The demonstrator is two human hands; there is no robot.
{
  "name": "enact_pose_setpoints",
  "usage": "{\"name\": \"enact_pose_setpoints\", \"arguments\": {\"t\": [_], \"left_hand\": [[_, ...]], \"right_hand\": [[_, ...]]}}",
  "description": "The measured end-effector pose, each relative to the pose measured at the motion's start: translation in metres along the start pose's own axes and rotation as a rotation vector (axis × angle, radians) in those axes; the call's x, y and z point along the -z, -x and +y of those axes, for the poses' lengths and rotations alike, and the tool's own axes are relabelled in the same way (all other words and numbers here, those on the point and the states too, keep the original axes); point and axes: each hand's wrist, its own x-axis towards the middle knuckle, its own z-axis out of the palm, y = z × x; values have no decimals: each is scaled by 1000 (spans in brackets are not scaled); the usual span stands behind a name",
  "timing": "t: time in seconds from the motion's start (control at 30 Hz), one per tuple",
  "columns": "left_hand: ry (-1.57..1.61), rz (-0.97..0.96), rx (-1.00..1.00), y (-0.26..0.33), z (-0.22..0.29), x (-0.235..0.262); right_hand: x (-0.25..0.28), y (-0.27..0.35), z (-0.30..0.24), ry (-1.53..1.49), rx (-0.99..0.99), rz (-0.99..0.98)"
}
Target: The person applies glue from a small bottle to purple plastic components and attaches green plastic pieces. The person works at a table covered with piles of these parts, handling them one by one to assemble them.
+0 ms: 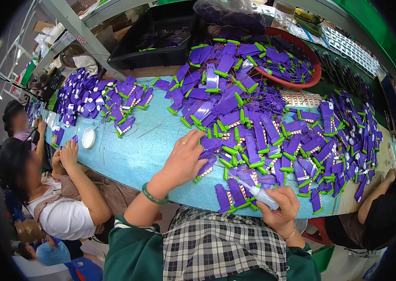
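My right hand (280, 206) is closed round a small translucent squeeze bottle (267, 199), its thin white nozzle pointing up and left over the table. My left hand (184, 157), with a green bangle on its wrist, reaches over the near left edge of a heap of purple plastic pieces (228, 104) with green ends. Its fingers are apart, touching or just above a purple piece (206, 165) that the hand partly covers. Below the nozzle, a few purple pieces with red-and-white striped strips (222, 196) lie side by side at the table's near edge.
Beyond the heap sit a red basin (318, 75) full of similar pieces and a black crate (151, 60). At left, a co-worker (66, 206) handles small parts near a white round dish (88, 137). Another person's arm (376, 199) rests at the right edge.
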Motion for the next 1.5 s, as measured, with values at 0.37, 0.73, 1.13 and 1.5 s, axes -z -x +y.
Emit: {"name": "enact_pose_setpoints", "arguments": {"t": [0.37, 0.73, 1.13, 1.5], "left_hand": [[106, -17, 186, 0, -1, -18], [252, -78, 329, 52, 27, 15], [67, -106, 425, 41, 49, -6], [221, 19, 424, 75, 48, -15]], "right_hand": [[2, 1, 2, 7, -7, -16], [-2, 3, 2, -13, -1, -9], [-4, 0, -3, -32, 41, -50], [-16, -8, -9, -99, 48, -154]]}}
